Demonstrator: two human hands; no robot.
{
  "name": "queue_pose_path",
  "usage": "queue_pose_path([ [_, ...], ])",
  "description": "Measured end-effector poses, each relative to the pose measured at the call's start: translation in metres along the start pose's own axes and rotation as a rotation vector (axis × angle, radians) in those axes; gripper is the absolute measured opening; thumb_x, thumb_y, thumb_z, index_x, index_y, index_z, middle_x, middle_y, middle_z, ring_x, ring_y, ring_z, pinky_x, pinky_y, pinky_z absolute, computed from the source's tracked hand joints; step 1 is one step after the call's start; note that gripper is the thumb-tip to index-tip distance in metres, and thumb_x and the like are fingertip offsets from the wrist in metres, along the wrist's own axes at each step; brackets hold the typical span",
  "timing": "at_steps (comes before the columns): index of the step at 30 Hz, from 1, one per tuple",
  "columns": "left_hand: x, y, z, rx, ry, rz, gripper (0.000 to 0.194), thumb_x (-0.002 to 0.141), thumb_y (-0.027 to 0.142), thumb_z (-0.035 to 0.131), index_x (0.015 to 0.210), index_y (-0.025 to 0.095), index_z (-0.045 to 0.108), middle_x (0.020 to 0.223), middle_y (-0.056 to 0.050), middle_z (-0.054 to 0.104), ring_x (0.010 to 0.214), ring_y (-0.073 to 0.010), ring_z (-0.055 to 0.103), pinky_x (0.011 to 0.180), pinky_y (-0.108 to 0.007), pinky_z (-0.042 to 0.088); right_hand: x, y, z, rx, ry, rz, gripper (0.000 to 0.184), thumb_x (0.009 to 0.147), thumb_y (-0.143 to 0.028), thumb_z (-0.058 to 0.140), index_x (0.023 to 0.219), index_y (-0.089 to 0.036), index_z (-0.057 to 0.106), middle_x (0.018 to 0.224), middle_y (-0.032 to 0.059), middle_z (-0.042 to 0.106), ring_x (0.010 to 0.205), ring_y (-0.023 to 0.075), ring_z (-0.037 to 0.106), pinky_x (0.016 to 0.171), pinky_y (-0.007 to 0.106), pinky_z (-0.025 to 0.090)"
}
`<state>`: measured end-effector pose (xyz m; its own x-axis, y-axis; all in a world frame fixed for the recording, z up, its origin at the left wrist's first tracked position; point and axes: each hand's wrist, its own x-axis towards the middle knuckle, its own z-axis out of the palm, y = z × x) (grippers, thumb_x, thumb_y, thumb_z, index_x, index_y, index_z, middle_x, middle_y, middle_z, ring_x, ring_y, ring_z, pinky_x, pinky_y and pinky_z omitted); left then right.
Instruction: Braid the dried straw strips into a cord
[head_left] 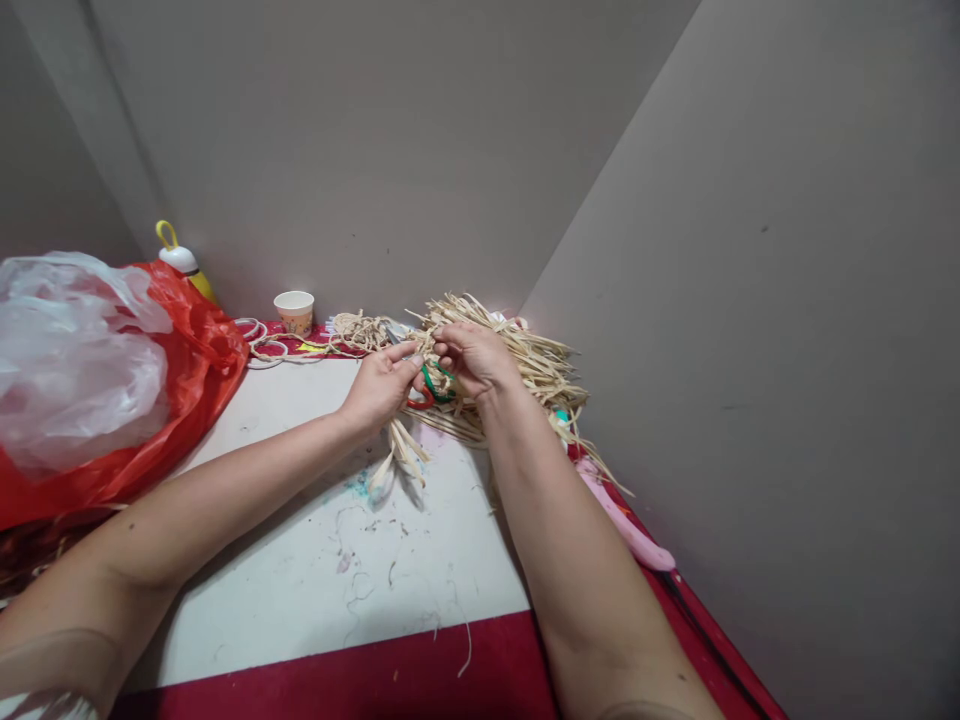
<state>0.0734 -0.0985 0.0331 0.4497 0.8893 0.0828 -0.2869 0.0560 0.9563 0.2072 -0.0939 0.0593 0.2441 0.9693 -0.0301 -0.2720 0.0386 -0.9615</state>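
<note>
My left hand (381, 390) is closed in a pinch, with a small bunch of pale straw strands (403, 455) fanning out below it over the white board. Just right of it, my right hand (476, 360) has its fingers curled together at the edge of a large straw pile (536, 355); whatever lies between the fingertips is too small to make out. The two hands are a short gap apart. Between them, green and red loops (439, 384), like scissor handles, show partly among the straw.
A white board (300, 590) with stains and fibre scraps lies on a red cloth (450, 670). At left are a red bag with clear plastic (82, 360) and a yellow-and-white bottle (180, 262). A paper cup (295, 313), cord (262, 345) and pink balloon (626, 520) lie near grey walls.
</note>
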Motion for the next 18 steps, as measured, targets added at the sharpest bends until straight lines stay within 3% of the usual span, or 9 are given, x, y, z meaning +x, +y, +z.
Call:
queue_pose_path([
  [4,0.000,-0.006,-0.002,0.036,0.017,0.026,0.047,0.075,0.030,0.062,0.116,0.008,0.056,0.046,0.009,0.049,0.033,-0.0007,0.026,0.036,-0.018,0.018,0.001,0.003,0.002,0.052,0.026,0.030,0.013,0.066,-0.003,0.057,0.059,-0.012,0.051,0.045,-0.0044,0.049,0.039,0.0024,0.044,0.034,0.010,0.032],
  [11,-0.002,-0.006,-0.001,0.095,0.010,0.039,0.045,0.078,0.021,0.057,0.122,0.009,0.052,0.046,0.009,0.052,0.034,-0.0022,0.030,0.039,-0.018,0.022,0.005,0.009,-0.001,0.019,0.030,0.061,0.009,0.068,-0.007,0.055,0.063,-0.013,0.051,0.048,-0.0047,0.050,0.041,0.0018,0.045,0.038,0.010,0.034],
  [14,-0.001,-0.013,-0.002,0.037,0.050,-0.025,0.028,0.078,0.018,0.056,0.105,0.012,0.056,0.045,0.009,0.052,0.031,-0.0018,0.028,0.037,-0.018,0.019,0.009,0.016,-0.002,-0.069,0.006,0.094,0.009,0.068,-0.008,0.055,0.062,-0.013,0.051,0.046,-0.0051,0.049,0.039,0.0020,0.043,0.038,0.011,0.033],
  [17,0.005,-0.023,-0.007,-0.041,0.137,-0.144,0.001,0.077,0.016,0.056,0.077,0.015,0.056,0.044,0.007,0.050,0.028,-0.0016,0.026,0.034,-0.018,0.015,0.020,0.028,0.004,-0.208,-0.009,0.141,0.012,0.066,-0.008,0.056,0.058,-0.014,0.049,0.041,-0.0047,0.048,0.033,0.0035,0.039,0.035,0.015,0.030],
  [18,0.007,-0.025,-0.009,-0.063,0.169,-0.176,0.010,0.077,0.015,0.055,0.068,0.015,0.053,0.043,0.007,0.049,0.028,-0.0014,0.026,0.034,-0.019,0.015,0.025,0.032,0.008,-0.259,-0.014,0.150,0.013,0.066,-0.008,0.055,0.057,-0.015,0.049,0.039,-0.0044,0.048,0.032,0.0042,0.038,0.034,0.015,0.029],
])
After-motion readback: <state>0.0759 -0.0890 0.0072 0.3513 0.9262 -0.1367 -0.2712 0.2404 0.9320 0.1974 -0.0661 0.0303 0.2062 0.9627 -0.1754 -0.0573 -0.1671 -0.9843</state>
